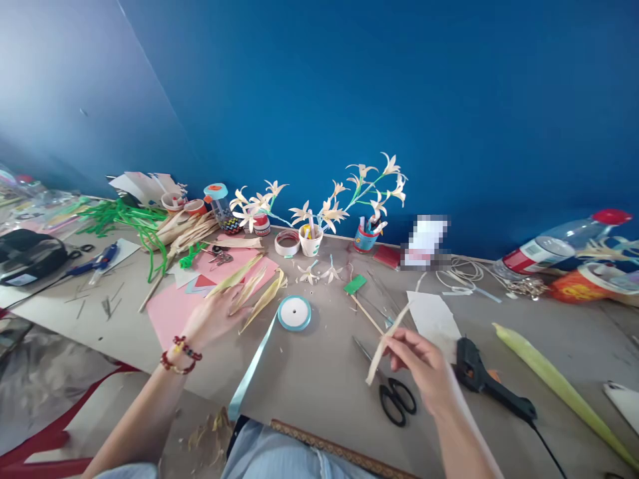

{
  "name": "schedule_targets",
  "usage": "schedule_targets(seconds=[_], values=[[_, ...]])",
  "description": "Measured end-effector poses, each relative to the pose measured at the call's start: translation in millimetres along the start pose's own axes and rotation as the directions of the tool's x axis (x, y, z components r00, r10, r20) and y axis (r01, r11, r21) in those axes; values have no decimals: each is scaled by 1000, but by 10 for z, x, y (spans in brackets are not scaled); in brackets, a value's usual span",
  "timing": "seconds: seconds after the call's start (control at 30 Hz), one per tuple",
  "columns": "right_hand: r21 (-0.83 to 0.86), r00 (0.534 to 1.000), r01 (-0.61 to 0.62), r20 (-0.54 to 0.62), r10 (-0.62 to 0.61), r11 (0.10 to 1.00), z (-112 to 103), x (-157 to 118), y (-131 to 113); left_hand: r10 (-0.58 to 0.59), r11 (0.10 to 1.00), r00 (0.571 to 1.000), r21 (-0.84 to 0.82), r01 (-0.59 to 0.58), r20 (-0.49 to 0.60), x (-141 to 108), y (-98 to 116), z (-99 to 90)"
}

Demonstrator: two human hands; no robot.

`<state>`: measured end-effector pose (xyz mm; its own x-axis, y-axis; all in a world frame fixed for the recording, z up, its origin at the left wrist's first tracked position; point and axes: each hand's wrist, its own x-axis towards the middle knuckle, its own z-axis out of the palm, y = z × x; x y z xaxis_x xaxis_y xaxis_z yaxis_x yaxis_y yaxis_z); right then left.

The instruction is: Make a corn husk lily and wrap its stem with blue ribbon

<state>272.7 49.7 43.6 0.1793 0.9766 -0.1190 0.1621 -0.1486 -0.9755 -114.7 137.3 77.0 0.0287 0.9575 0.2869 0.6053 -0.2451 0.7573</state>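
Observation:
Pinched between the thumb and fingers of my right hand (417, 359) is a narrow pale strip of corn husk (375, 362), held above the table at a slant. Below it lie black-handled scissors (398, 401), blades pointing away to the left. My left hand (215, 314) rests over pink paper (170, 313), fingers stretched out beside several dry yellowish corn husks (264, 301); some fingertips blend into the husks. Between the hands sits a spool of light blue ribbon (294, 313), its loose end (249, 376) trailing toward the table's front edge.
Pale husk flowers stand in a white cup (310, 241) at the back. A black glue gun (492, 386) and a long green husk (554, 386) lie on the right, near a tipped plastic bottle (539, 253). Green strands (124, 219) and a blue glue gun (94, 261) occupy the left.

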Motion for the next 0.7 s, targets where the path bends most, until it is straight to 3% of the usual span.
schedule_targets(seconds=[0.1,0.2,0.23,0.3,0.37,0.47,0.53,0.63,0.7], values=[[149,995,-67,77,56,986,219,-75,18,167,977,982,118,-177,90,-73,179,258],[171,995,-82,76,70,982,389,-125,31,309,942,917,52,-332,253,-393,544,632],[178,995,-82,77,69,981,437,-147,29,361,925,871,-7,-380,333,-512,668,768],[195,996,-71,73,58,978,520,-200,12,383,913,820,-39,-406,426,-707,866,1019],[209,998,-49,56,38,977,574,-260,-6,341,924,822,-4,-381,455,-817,971,1195],[237,1000,-16,27,10,971,578,-337,-10,229,972,866,-48,-232,445,-846,975,1293],[265,998,-31,58,16,964,543,-373,3,104,979,858,-205,1,503,-826,933,1297],[270,986,-67,164,23,961,502,-405,16,-14,805,728,-424,414,685,-810,890,1310],[255,983,-58,182,11,965,502,-408,6,-28,691,665,-466,552,746,-819,887,1331]])
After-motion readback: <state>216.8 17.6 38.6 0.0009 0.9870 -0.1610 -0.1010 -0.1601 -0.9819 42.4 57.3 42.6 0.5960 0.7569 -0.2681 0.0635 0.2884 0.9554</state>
